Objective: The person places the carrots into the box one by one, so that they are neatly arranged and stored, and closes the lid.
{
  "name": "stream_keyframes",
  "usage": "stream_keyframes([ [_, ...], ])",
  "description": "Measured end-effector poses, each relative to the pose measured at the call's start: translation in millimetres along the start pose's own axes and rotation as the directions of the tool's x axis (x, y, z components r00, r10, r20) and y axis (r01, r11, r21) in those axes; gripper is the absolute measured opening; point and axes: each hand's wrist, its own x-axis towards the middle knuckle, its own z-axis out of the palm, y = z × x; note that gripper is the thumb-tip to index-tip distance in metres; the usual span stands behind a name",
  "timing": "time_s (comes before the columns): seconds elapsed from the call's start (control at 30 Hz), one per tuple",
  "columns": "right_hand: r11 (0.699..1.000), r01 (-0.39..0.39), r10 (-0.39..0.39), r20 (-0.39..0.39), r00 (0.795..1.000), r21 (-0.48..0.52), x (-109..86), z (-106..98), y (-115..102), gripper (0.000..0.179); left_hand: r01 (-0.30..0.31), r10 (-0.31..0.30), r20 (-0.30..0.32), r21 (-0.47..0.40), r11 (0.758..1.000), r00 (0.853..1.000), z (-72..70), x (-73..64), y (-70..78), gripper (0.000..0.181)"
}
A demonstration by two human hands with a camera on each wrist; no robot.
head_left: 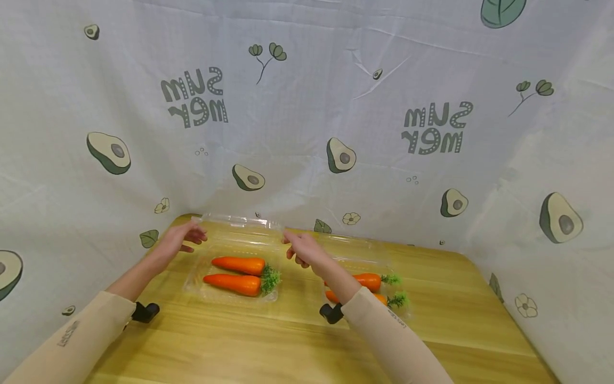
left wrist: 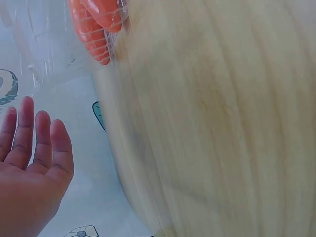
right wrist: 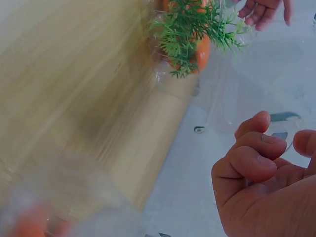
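A clear plastic clamshell box (head_left: pixel 195 288) lies on the table with its lid (head_left: pixel 240 237) raised at the far side. Inside it are an upper carrot (head_left: pixel 237 264) and a lower carrot (head_left: pixel 232 284), green tops to the right. Beside the lid's left corner is my left hand (head_left: pixel 179 240); in the left wrist view its fingers (left wrist: pixel 43 143) are relaxed and nothing is in them. My right hand (head_left: pixel 307 252) is at the lid's right corner. Its fingers (right wrist: pixel 254 163) bend loosely, and a gap shows between them and the thumb.
To the right, a second clear box (head_left: pixel 408 314) holds carrots (head_left: pixel 368 281) with green tops, partly hidden by my right forearm. Both boxes stand on a wooden table (head_left: pixel 268 341). A white curtain (head_left: pixel 307 106) printed with avocados hangs behind and beside the table.
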Motion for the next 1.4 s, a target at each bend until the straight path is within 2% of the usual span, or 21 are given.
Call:
stream_keyframes([
  [0.2, 1.000, -0.016, 0.016, 0.017, 1.000, -0.019, -1.0, 1, 5, 0.048, -0.004, 0.009, 0.061, -0.074, 0.997, 0.998, -3.4, -10.2, -1.2, 0.069],
  [0.4, 1.000, 0.011, -0.010, 0.033, 0.999, -0.019, -5.7, 1, 6, 0.047, -0.015, 0.036, 0.113, -0.179, 0.984, 0.993, -7.1, -24.5, 0.5, 0.064],
  [0.6, 1.000, 0.022, -0.022, 0.054, 0.998, 0.000, -14.3, 7, 10, 0.045, -0.007, 0.041, 0.159, -0.207, 0.978, 0.986, -10.6, -39.6, -1.6, 0.048],
  [0.8, 1.000, 0.030, -0.030, 0.077, 0.997, -0.005, -20.3, 12, 14, 0.049, -0.014, 0.060, 0.187, -0.236, 0.972, 0.980, -9.1, -51.7, -8.9, 0.048],
  [0.97, 0.999, 0.036, -0.036, 0.083, 0.996, 0.009, -23.9, 14, 16, 0.051, -0.001, 0.038, 0.162, -0.222, 0.975, 0.986, -4.6, -57.0, -7.9, 0.055],
  [1.23, 0.999, 0.048, -0.048, 0.089, 0.995, -0.003, -29.8, 15, 23, 0.052, 0.003, 0.012, 0.147, -0.102, 0.995, 0.989, 3.4, -67.0, -3.5, 0.055],
  [1.4, 0.998, 0.062, -0.060, 0.098, 0.993, -0.015, -31.0, 16, 28, 0.053, 0.020, -0.010, 0.141, -0.072, 0.997, 0.990, 7.2, -71.8, -6.5, 0.057],
])
